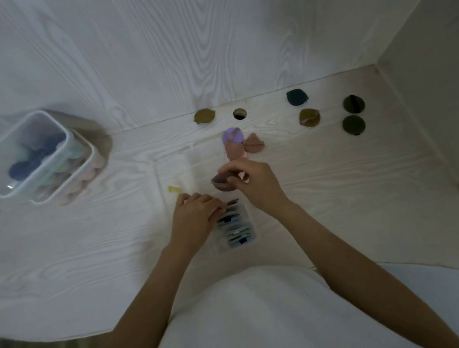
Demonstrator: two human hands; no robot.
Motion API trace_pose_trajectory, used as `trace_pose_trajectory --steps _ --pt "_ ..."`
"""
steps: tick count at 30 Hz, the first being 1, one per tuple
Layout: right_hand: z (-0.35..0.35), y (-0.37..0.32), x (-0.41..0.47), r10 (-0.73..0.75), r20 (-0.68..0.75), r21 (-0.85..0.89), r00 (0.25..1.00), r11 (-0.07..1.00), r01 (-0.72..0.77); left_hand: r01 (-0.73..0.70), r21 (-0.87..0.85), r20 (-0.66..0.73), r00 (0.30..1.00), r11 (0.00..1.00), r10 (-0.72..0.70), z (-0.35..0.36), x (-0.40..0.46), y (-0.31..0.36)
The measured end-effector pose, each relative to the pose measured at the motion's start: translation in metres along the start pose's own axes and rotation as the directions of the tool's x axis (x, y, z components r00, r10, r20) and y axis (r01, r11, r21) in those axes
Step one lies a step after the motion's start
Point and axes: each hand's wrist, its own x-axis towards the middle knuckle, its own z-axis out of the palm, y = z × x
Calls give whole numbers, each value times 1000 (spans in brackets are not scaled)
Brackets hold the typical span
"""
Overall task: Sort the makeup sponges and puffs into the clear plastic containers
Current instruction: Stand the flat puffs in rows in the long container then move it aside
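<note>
The right hand point(248, 184) pinches a brown puff point(221, 182) above the small box point(236, 225), likely to slot it in. At 9 o'clock of the box, the left hand point(195, 213), fingers curled against its rim, steadies it. 6 puffs point(309, 117) wait at 1 o'clock.

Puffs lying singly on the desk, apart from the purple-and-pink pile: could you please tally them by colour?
Mustard puffs: 2
Teal puff: 1
Dark olive puffs: 2
Total: 5
</note>
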Motion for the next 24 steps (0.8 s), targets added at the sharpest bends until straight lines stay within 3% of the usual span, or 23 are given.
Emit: trace_pose_trajectory --steps 5,12,24 --pt "17 11 -4 -115 227 -250 967 953 172 4 -21 -21 1000 1000 -4 -4 -10 -9" --pt "34 10 -12 -274 167 -555 947 768 320 71 -47 -45 996 996 -73 -4 -16 -2" --pt "32 -1 -4 -223 237 -633 945 703 325 37 -45 -38 999 998 -38 -9 -19 -12"
